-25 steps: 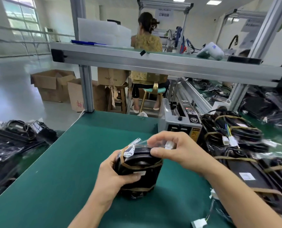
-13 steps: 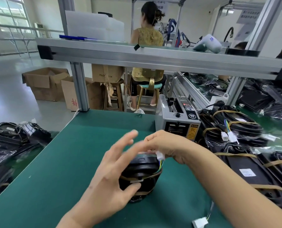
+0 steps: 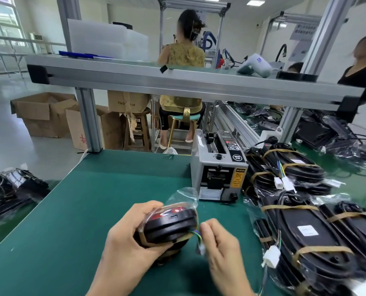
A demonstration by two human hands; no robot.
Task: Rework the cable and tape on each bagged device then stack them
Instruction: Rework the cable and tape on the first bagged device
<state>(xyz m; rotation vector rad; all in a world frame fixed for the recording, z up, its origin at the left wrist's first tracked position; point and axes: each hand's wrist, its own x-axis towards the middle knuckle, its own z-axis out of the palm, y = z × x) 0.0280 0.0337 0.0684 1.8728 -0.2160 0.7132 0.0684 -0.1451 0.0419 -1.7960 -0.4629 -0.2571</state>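
My left hand grips round bagged device tilted above bench near front edge, steadying it. Right hand pinches wire lead at device's side, likely to reroute. Taped stack waits along right edge.

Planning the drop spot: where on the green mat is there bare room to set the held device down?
Bare mat runs wide from the left hand to the left edge, and back to the frame post. A narrower strip lies between the bagged device and the tape dispenser. Right of the right hand it is crowded: taped devices fill the mat.
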